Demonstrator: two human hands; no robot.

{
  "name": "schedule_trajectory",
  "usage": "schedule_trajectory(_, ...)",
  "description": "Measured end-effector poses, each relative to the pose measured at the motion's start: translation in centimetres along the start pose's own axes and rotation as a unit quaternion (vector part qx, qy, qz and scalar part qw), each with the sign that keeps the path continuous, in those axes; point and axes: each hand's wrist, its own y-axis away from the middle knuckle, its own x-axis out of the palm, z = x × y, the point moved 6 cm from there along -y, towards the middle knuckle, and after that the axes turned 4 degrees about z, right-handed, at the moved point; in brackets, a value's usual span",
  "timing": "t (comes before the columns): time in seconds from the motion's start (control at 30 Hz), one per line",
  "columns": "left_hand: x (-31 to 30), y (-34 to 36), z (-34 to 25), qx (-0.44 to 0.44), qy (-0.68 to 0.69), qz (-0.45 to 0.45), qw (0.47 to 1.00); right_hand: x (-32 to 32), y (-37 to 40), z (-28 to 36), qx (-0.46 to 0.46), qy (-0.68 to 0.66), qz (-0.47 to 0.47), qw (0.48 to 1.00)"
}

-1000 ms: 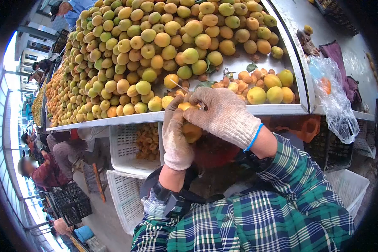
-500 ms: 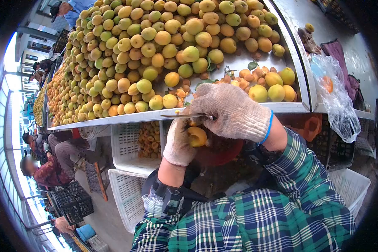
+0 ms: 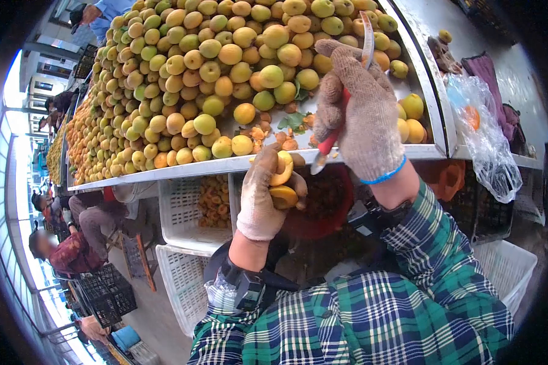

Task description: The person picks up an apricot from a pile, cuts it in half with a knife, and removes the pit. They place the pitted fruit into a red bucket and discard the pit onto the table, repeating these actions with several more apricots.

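Note:
My left hand [image 3: 259, 204], in a soiled knit glove, is closed around cut apricot halves [image 3: 284, 196] just below the table edge. Their orange flesh and hollow centres face outward. Higher and to the right, my gloved right hand [image 3: 368, 118] grips a knife [image 3: 368, 38] with a red handle. Its curved blade points up, over the whole apricots [image 3: 237, 55] heaped on the metal table [image 3: 195, 170]. Stones and scraps [image 3: 259, 132] lie on the table near my left hand.
Under the table stand a white crate [image 3: 179, 228] holding apricot halves [image 3: 214, 204] and a red tub [image 3: 344, 204]. A clear plastic bag [image 3: 490, 146] hangs over the right edge. Other people [image 3: 73, 249] sit along the left side.
My right hand has lifted up and right, away from my left, turning the knife blade upward. The fruit in my left hand now shows as separated halves.

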Motion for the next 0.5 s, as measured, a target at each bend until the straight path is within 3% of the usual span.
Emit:
schedule_trajectory(0.03, 0.4, 0.0, -0.2, 0.023, -0.028, -0.015, 0.999, 0.1, -0.2, -0.2, -0.025, -0.076, -0.018, 0.997)
schedule_trajectory(0.2, 0.7, 0.1, -0.4, 0.046, -0.124, -0.056, 0.990, 0.5, 0.2, 0.0, -0.033, -0.131, -0.009, 0.991)
schedule_trajectory(0.27, 0.7, 0.2, -0.3, 0.035, -0.139, -0.047, 0.989, 1.2, 0.7, 0.8, -0.057, -0.039, 0.033, 0.997)
schedule_trajectory(0.5, 0.8, 0.4, 0.5, 0.033, -0.209, -0.031, 0.977, 1.8, 1.3, 1.4, -0.084, 0.021, 0.022, 0.996)
